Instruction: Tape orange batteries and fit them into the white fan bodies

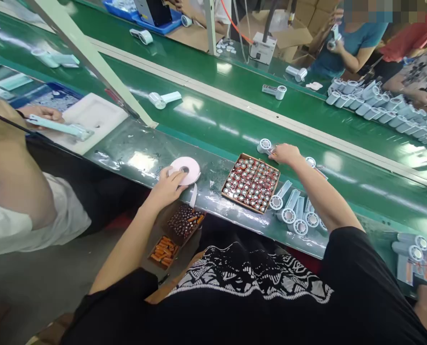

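**White roll and pale-blue fan unit, one to each hand**

Over the near left side of a white roll [193, 164], laid flat on the counter [152, 148], the left hand [168, 186] is placed, its fingers bent towards the core. By that contact the roll is probably kept from sliding; whether it is truly pinched cannot be told. A loose end of the strip [194, 195] is left hanging at the counter's near edge, seemingly where it can be easily caught.

By the right hand [285, 154], reached out beyond a shallow cardboard box [241, 204], a fan unit [264, 145] is gripped at its handle, beside the green belt [222, 117] (the fingertips are partly hidden). The round head is left uncovered, presumably because the handle is the easier part to be grasped.

In the box, cells [250, 184] are packed upright in close rows, apparently so that each can be lifted from above. More fan units [288, 215] are grouped just to its right, well within reach.
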A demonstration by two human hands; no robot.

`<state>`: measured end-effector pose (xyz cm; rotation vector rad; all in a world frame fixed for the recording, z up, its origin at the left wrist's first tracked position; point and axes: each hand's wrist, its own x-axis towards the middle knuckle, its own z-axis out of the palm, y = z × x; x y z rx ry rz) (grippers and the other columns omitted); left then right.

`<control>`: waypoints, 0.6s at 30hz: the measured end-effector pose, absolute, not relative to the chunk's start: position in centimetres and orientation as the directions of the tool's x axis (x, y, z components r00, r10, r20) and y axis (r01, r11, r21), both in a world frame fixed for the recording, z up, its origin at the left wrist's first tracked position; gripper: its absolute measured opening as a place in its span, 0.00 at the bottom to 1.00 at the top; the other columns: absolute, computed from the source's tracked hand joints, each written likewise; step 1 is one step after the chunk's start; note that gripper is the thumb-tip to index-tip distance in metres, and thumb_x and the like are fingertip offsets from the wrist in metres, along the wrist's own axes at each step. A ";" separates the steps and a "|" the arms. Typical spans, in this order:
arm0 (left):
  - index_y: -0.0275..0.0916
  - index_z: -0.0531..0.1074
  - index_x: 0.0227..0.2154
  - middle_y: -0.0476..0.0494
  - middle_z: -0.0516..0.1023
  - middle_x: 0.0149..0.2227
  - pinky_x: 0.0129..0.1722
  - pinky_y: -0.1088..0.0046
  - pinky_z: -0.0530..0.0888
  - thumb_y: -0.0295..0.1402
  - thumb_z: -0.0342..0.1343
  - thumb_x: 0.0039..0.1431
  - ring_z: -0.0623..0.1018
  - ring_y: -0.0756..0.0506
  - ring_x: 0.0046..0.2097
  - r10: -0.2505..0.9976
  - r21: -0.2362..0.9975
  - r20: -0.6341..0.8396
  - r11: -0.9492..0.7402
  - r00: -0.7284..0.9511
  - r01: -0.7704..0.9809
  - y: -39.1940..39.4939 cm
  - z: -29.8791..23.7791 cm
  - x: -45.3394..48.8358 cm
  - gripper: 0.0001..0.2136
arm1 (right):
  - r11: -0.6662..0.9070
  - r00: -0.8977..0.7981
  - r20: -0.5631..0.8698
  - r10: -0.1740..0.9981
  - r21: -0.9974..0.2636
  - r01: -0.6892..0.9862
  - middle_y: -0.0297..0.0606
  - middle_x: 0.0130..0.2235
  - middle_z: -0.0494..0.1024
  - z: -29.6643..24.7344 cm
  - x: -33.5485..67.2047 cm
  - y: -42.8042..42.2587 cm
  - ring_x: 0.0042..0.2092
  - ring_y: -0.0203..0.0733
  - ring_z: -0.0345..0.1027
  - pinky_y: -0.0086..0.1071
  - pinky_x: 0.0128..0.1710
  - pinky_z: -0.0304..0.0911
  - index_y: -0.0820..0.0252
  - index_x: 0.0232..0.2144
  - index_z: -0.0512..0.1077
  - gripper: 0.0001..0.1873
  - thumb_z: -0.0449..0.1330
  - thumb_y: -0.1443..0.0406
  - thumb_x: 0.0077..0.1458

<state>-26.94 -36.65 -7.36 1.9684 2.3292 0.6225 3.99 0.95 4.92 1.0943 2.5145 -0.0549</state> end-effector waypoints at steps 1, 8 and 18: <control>0.32 0.75 0.56 0.27 0.81 0.54 0.69 0.38 0.65 0.41 0.54 0.70 0.67 0.26 0.67 0.923 0.296 0.327 0.103 -0.202 0.950 -36.6 -6.3 -26.1 0.20 | 0.677 -0.630 -0.317 0.709 0.055 0.734 0.54 0.42 0.83 6.0 3.9 -0.7 0.42 0.51 0.76 0.37 0.42 0.63 0.66 0.44 0.83 0.25 0.60 0.49 0.71; 0.46 0.75 0.53 0.40 0.83 0.49 0.68 0.41 0.70 0.22 0.64 0.60 0.71 0.31 0.68 0.673 0.179 0.732 -0.047 -0.101 0.983 -37.0 1.3 -18.6 0.20 | 0.359 -0.964 -0.205 0.171 -0.898 0.254 0.30 0.27 0.80 7.3 3.1 -20.1 0.26 0.33 0.68 0.28 0.31 0.60 0.60 0.50 0.82 0.22 0.66 0.49 0.67; 0.45 0.78 0.52 0.38 0.83 0.45 0.60 0.43 0.79 0.23 0.69 0.57 0.74 0.30 0.65 0.574 0.230 0.785 0.075 -0.231 0.970 -38.0 1.2 -19.4 0.20 | 0.337 -0.973 -0.141 0.184 -0.921 0.197 0.33 0.33 0.83 2.8 2.5 -23.8 0.30 0.35 0.73 0.28 0.32 0.64 0.61 0.49 0.77 0.20 0.73 0.55 0.62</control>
